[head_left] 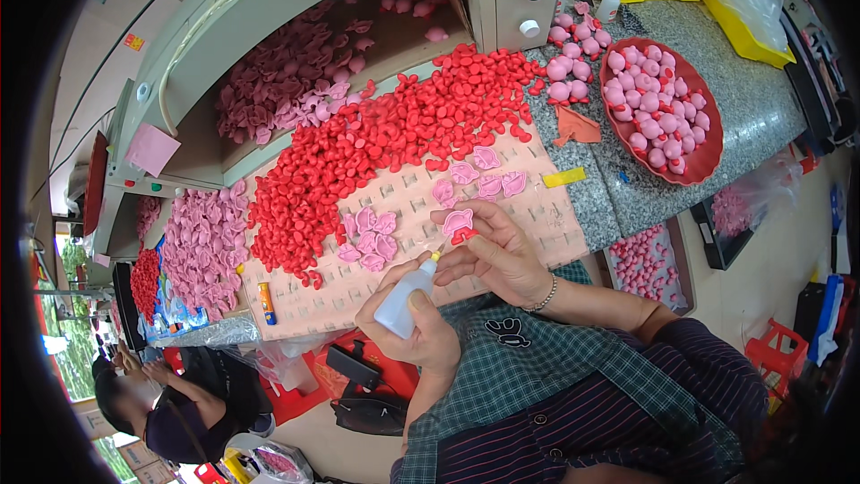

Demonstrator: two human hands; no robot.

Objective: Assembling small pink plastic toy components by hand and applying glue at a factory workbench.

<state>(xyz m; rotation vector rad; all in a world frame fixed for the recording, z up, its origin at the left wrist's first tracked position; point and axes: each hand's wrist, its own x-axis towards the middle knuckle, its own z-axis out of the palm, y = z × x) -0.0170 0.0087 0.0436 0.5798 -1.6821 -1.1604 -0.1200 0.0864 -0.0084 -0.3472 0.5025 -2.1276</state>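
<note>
My left hand (414, 327) is closed round a white squeeze bottle (403, 306) with a yellow-collared nozzle. The nozzle points up toward my right hand (506, 255), whose fingers pinch a small pink molded piece (459, 220) with a red part (464, 236) at its lower edge. Whether the nozzle touches the piece I cannot tell. Beyond my right hand, several loose pink pieces (486, 158) lie on the peach mat (403, 193). A cluster of similar pink pieces (367, 245) sits left of my hands. Behind them spreads a large heap of small red parts (358, 139).
At the right, a red scalloped bowl (708, 154) holds pink round figures with red parts. More pink pieces pile at the left (204, 237) and inside a grey machine cabinet (287, 81). A glue-stick-like tube (267, 303) lies at the mat's near edge. Another person (184, 403) sits lower left.
</note>
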